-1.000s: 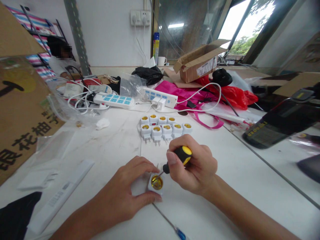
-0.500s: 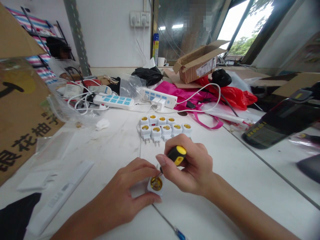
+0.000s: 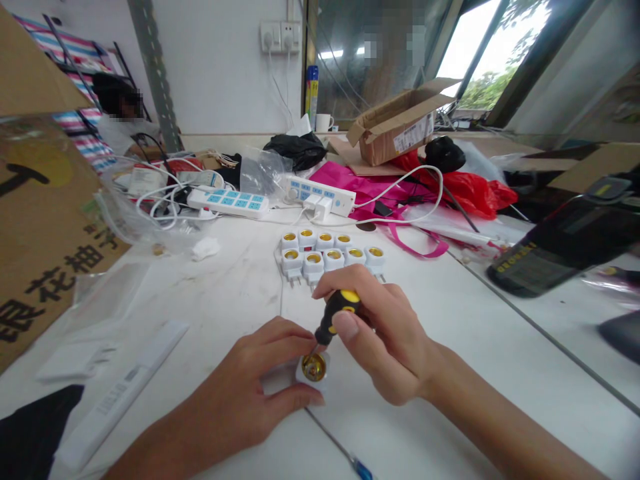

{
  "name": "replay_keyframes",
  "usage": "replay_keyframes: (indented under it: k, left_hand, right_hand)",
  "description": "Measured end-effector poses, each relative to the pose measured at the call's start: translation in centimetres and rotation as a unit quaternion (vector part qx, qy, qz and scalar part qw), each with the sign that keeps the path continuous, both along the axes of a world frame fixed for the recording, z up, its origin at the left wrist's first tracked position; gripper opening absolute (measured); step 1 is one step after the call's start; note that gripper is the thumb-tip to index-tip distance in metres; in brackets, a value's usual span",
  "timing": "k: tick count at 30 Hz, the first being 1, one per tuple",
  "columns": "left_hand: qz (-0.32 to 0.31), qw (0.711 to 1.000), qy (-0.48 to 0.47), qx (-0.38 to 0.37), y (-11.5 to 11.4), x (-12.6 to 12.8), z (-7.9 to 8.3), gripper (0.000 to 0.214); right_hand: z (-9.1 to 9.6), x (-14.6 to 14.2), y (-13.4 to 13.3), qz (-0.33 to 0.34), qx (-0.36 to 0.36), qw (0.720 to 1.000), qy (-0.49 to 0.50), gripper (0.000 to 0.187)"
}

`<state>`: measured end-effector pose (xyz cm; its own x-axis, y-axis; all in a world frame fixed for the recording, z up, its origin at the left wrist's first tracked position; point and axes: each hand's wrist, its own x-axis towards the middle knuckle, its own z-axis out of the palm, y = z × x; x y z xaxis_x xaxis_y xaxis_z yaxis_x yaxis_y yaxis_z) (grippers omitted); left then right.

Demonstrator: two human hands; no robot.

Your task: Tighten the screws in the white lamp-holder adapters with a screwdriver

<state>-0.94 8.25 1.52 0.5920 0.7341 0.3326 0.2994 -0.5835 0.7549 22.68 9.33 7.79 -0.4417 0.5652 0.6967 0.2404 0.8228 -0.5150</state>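
A white bench is crowded, with a printed cardboard box stood at the left and a blue-socketed power strip behind. A white lamp-socket adapter is gripped at the front by the left hand — its brass-lined opening is reached by a screwdriver held closed in the right hand — and further adapters are ranked beyond.

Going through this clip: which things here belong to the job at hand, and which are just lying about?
Part of the job: left hand holding a white lamp-socket adapter; right hand holding a yellow-and-black screwdriver; matching adapters in two rows.

Lying about: blue-handled screwdriver; white power strip; cardboard box; pink bag; white mug.
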Motion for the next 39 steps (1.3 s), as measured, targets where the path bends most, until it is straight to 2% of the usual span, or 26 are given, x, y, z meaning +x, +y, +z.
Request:
replay_keyframes:
  k: [5,14,25,28,35,39]
  left_hand:
    - [0.004,1.0,0.002,-0.005,0.0,0.1,0.3,0.038]
    - [-0.006,0.999,0.007,-0.045,-0.1,0.3,1.1,0.033]
    - [-0.012,0.999,0.015,-0.039,-0.4,0.0,1.4,0.037]
    - [-0.016,0.999,0.013,-0.037,-0.5,0.0,1.8,0.031]
    - [-0.002,0.997,-0.061,-0.056,-0.3,0.9,2.3,0.008]
    - [0.02,0.993,-0.078,-0.081,-0.3,1.2,1.8,0.012]
  right_hand:
    - [-0.1,-0.2,-0.2,-0.03,0.01,0.999,0.016,0.003]
    - [-0.3,-0.2,-0.2,-0.065,0.028,0.997,0.013,0.003]
    - [-0.4,-0.1,-0.1,-0.083,0.048,0.995,0.008,0.004]
    - [-0.4,-0.1,-0.1,-0.084,0.054,0.995,0.011,0.004]
    - [-0.5,-0.5,-0.2,-0.073,0.055,0.996,0.019,0.008]
    - [-0.6,-0.5,-0.1,-0.068,0.051,0.996,0.023,0.015]
